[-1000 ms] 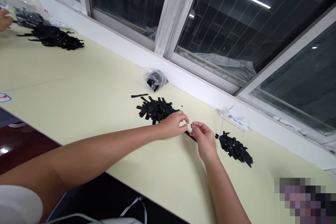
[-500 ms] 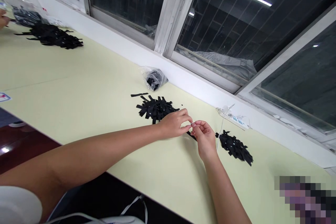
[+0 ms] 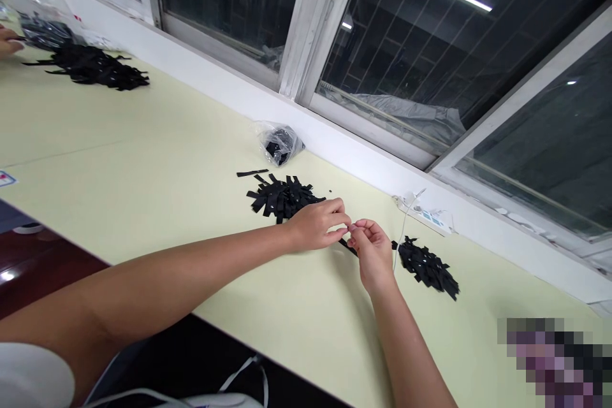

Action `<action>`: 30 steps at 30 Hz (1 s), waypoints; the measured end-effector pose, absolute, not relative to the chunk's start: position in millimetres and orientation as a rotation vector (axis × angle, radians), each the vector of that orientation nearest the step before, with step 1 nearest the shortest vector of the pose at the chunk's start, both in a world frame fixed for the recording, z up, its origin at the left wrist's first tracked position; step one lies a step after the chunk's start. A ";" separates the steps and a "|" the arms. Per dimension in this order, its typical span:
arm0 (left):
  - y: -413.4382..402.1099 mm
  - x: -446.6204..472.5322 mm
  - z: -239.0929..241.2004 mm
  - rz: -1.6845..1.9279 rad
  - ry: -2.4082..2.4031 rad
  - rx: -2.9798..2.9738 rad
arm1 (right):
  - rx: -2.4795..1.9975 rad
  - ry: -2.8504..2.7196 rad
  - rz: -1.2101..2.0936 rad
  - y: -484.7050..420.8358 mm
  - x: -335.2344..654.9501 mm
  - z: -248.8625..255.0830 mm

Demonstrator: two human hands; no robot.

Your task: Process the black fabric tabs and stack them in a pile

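Observation:
My left hand (image 3: pixel 315 224) and my right hand (image 3: pixel 373 255) meet fingertip to fingertip over the table, both in a pinch. A narrow black fabric strip (image 3: pixel 348 246) shows just below the fingertips and runs to my right hand's fingers. What my left thumb and finger pinch is too small and covered to make out. Beyond my left wrist lies a heap of short black strips (image 3: pixel 282 196) with small shiny spots. To the right of my right hand is a second heap of similar strips (image 3: pixel 428 266).
A clear plastic bag (image 3: pixel 281 143) with black pieces stands by the white window ledge. One loose strip (image 3: pixel 252 173) lies near it. A power strip (image 3: pixel 433 219) with a white cable sits at the ledge. Far left, another person's hand (image 3: pixel 8 41) is beside a larger black heap (image 3: pixel 98 68).
My hands keep almost the same pose, fingertips together. The small shiny spot between them no longer shows. The other person's hand at far left has shifted slightly.

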State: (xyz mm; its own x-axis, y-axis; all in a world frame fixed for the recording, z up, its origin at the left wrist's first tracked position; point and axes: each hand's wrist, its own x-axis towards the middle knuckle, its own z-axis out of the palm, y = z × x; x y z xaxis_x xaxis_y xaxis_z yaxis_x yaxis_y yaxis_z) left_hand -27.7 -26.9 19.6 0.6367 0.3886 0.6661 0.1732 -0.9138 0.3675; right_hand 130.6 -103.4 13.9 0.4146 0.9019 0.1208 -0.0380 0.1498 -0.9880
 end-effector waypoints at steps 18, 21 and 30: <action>-24.7 -26.0 19.1 1.323 0.217 2.659 | -1.010 -0.701 1.187 -109.4 133.0 26.9; -26.3 -25.3 18.4 1.333 0.203 2.676 | -1.010 -0.681 1.207 -109.0 133.4 26.8; -25.9 -27.3 21.2 1.326 0.270 2.762 | -1.060 -0.692 1.228 -109.8 129.9 27.3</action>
